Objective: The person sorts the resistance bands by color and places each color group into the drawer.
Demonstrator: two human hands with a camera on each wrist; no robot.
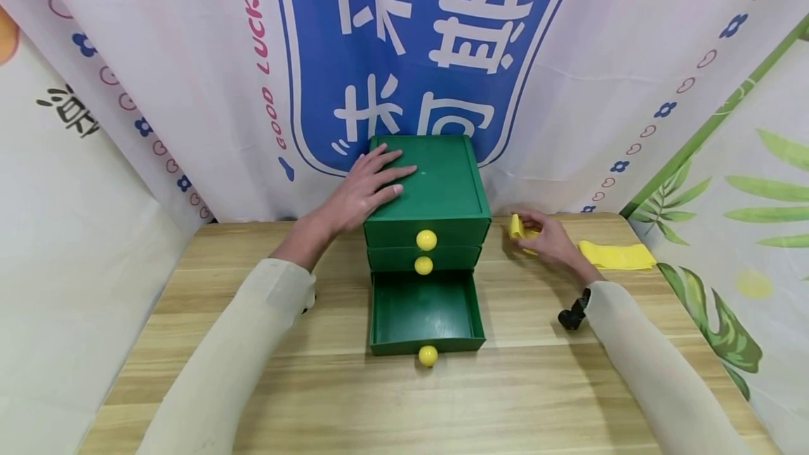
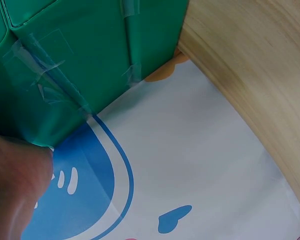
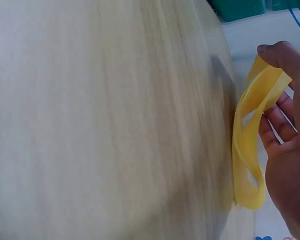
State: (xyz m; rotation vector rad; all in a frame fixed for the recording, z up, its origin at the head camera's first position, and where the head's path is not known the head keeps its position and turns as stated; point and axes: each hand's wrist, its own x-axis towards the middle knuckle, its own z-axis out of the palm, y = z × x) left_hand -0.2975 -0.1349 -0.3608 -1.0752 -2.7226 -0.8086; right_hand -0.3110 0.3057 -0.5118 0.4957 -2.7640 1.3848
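Note:
My left hand [image 1: 363, 195] rests on the top left of a green drawer cabinet [image 1: 442, 181], its fingers spread and nearly straight. The cabinet's lowest drawer [image 1: 398, 347] is pulled out, and its inside shows bare. Two upper drawers with yellow round knobs [image 1: 426, 240] are closed. To the cabinet's right, my right hand [image 1: 555, 241] pinches a soft yellow folded strip [image 3: 247, 150] between thumb and fingers. The strip hangs in loose loops close over the table's back edge in the right wrist view.
A second yellow strip [image 1: 616, 255] lies flat on the wooden table [image 1: 316, 399], right of my right hand. Behind the table hangs a printed curtain [image 1: 556, 125], close to the cabinet's back. Clear tape [image 2: 50, 75] crosses the cabinet's side.

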